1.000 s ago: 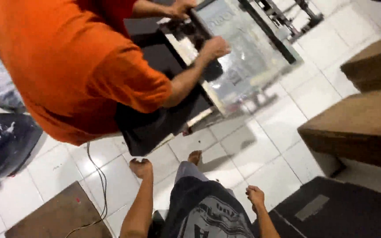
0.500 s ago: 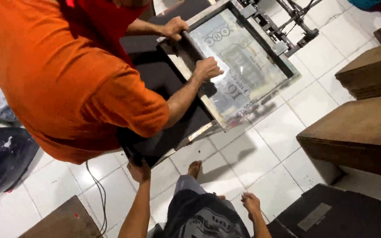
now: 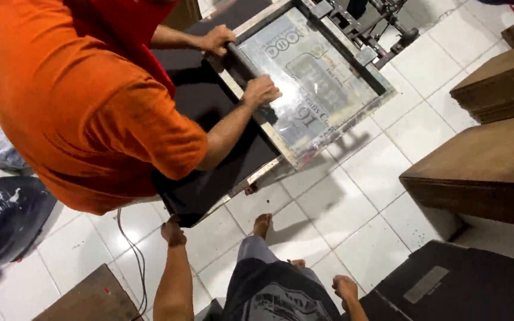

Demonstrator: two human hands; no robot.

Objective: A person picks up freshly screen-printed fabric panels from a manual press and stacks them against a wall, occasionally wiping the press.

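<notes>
Reaching forward, the wearer's left hand (image 3: 172,232) is pinching the near edge of a black fabric (image 3: 209,184) that is lying over a flat platen, seemingly to keep the cloth taut and flat under the printing screen (image 3: 316,77); its fingers are curled closed on that hem. The wearer's right hand (image 3: 345,288) is hanging low beside a dark printed shirt, near a black board (image 3: 447,285), and it is touching nothing; whether its fingers are loose or clenched I cannot tell. A co-worker in an orange shirt (image 3: 90,101) is gripping a squeegee (image 3: 246,70) with both hands on the framed screen. That fabric is stretching away from the wearer, its long axis running from the lower left up toward the screen's hinge at the upper right, above a white tiled floor (image 3: 352,220).
</notes>
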